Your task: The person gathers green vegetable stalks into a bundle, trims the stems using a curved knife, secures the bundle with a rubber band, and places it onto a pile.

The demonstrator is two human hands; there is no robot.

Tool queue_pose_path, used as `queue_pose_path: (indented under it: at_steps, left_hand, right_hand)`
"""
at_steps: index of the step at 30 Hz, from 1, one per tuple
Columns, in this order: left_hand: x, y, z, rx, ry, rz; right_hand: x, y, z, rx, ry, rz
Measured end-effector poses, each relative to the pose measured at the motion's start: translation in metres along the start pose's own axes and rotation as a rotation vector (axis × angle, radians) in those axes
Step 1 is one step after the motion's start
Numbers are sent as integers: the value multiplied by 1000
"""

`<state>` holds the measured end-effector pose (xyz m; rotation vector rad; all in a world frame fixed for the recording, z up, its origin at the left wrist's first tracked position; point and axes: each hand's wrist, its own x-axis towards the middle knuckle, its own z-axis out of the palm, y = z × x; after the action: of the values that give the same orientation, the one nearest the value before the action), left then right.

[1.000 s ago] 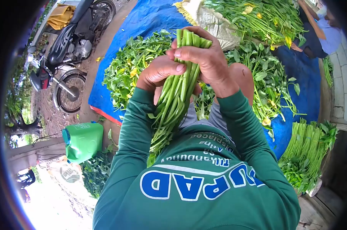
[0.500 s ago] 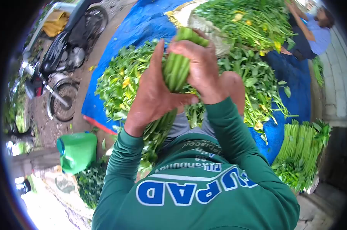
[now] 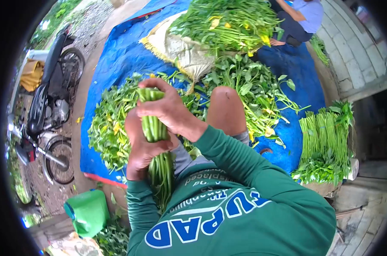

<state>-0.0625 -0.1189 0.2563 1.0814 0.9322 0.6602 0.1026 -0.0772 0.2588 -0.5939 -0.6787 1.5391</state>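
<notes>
Blue tarp [image 3: 116,59] beyond the grip, loose greens [image 3: 108,123] to its left. Inside the grip, 1 stem bundle [image 3: 152,128]: right hand [image 3: 167,107] clamped round the upper end, left hand [image 3: 141,150] wrapped lower down. Could splay or slip if squeezed too loosely.

Daylight, bright; fisheye distortion, block wall [image 3: 351,55] bowed; black vignette; right side dim; stalk bundle [image 3: 154,129] slightly soft.

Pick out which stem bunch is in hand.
The stem bunch left of centre, gripped by the left hand and right hand; the stacked bunches at right are touched by neither.
</notes>
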Motion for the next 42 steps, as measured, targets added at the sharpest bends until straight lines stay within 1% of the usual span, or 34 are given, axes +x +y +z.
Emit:
queue_pose_path:
  at_steps: [1, 2, 3, 4, 5, 6, 8, 9, 10, 11, 12, 14, 16, 17, 20, 21, 22, 23, 24, 25, 27, 29, 31, 32, 34, 35, 36, 38, 39, 41, 42]
  left_hand:
    - [11, 6, 9, 61, -55, -80]
    - [17, 17, 20, 174, -82, -105]
    - [17, 15, 38, 156, 21, 149]
    - [20, 15, 44, 170, 42, 255]
    - [23, 15, 49, 186, 66, 360]
    - [25, 14, 50, 229, 6, 297]
    - [34, 15, 44, 313, -85, 170]
    - [37, 16, 36, 355, -117, 101]
    - [37, 16, 27, 392, -137, 29]
    - [41, 21, 17, 471, -222, 63]
    - [43, 22, 6, 430, -293, 121]
    - [30, 44, 5, 373, -94, -38]
    - [20, 58, -18, 268, -59, 45]
    - [14, 68, -29, 220, -47, 93]
    - [-16, 122, -84, 305, 215, 227]
    - [-21, 141, -123, 338, 238, 345]
    - [-26, 160, -161, 378, 258, 454]
    - [-38, 184, -174, 370, 316, 563]
    - [-47, 211, -185, 368, 363, 683]
    - [-51, 228, -204, 358, 413, 724]
    - [-53, 254, -230, 302, 499, 842]
    - [-52, 275, -244, 301, 539, 869]
    - [-48, 287, -237, 276, 544, 916]
    - [-42, 287, -233, 273, 500, 947]
    - [-33, 296, -210, 275, 412, 1040]
    - [-28, 297, -201, 158, 367, 998]
    - [-19, 297, -189, 120, 322, 1044]
    - [3, 295, -154, 56, 100, 1111]
    - [17, 291, -139, -66, -10, 1102]
    - [36, 277, -102, -184, -148, 1072]
    - [47, 269, -85, -234, -207, 1062]
  right_hand:
    - [1, 0, -17, 2, 45, -30]
    - [-2, 3, -32, 7, 95, -47]
    - [-4, 1, -40, 14, 138, -79]
    - [-7, -3, -38, 80, 151, -133]
    - [-6, -8, -38, 66, 182, -139]
    - [-12, -16, -31, 58, 225, -133]
    - [-9, -11, -31, 51, 262, -189]
    - [-9, -11, -31, 66, 265, -162]
    - [-8, -11, -28, -12, 286, -171]
    - [-4, -11, -25, -41, 274, -187]
    - [-4, -13, -20, -69, 262, -202]
    - [-18, -39, -10, -142, 21, -76]
    - [-23, -69, -2, -435, -58, -52]
    - [-27, -77, -10, -467, -45, -76]
    - [-38, -104, -67, -587, -4, -133]
    - [-43, -100, -119, -389, 30, -128]
    - [-57, -119, -119, -608, 237, -39]
    - [-72, -125, -144, -661, 339, -13]
    - [-82, -125, -165, -669, 421, -45]
    - [-93, -129, -190, -707, 451, -35]
    - [-113, -121, -247, -743, 665, -54]
    - [-132, -117, -292, -737, 696, -15]
    - [-140, -109, -298, -718, 702, 8]
    - [-145, -104, -302, -703, 690, 6]
    - [-135, -99, -294, -708, 655, -31]
    - [-126, -98, -281, -734, 637, -58]
    - [-121, -96, -269, -762, 623, -87]
    - [-98, -118, -185, -738, 460, -270]
    - [-86, -127, -146, -721, 403, -365]
    - [-69, -149, -70, -949, 203, -593]
    - [-66, -155, -26, -855, 118, -611]
